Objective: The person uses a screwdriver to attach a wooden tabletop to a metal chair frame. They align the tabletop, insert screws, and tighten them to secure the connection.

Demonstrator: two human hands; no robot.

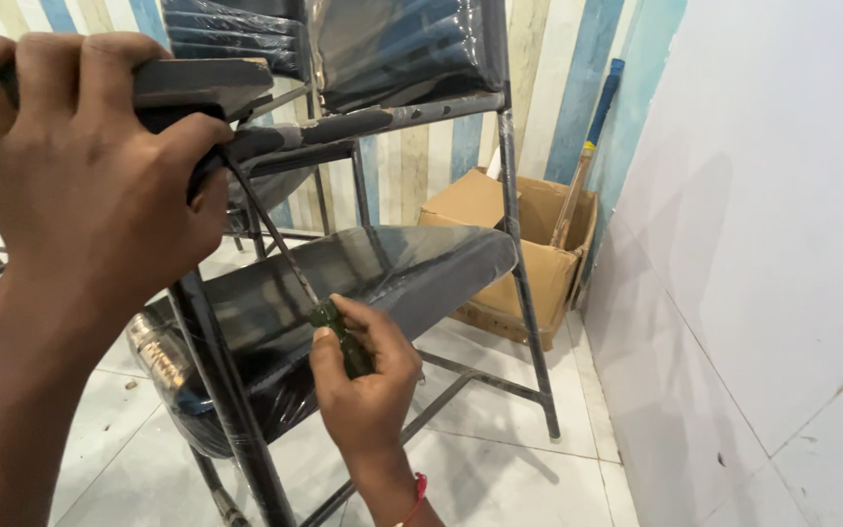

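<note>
Head view: screwdriver worked up under a chair armrest, both hands busy.

Left hand [80,185] has its fingers wrapped tight over the grey armrest [197,83], bracing it on the black metal chair [382,273], whose seat is wrapped in plastic. Right hand [363,385] has fingers closed round the green handle of the screwdriver [329,317], shaft angled up to the armrest's underside; the tip is hidden. Best to keep the shaft in line with the screw, push firmly, hold the armrest steady. Cardboard box [500,244] sits by the wall.
</note>
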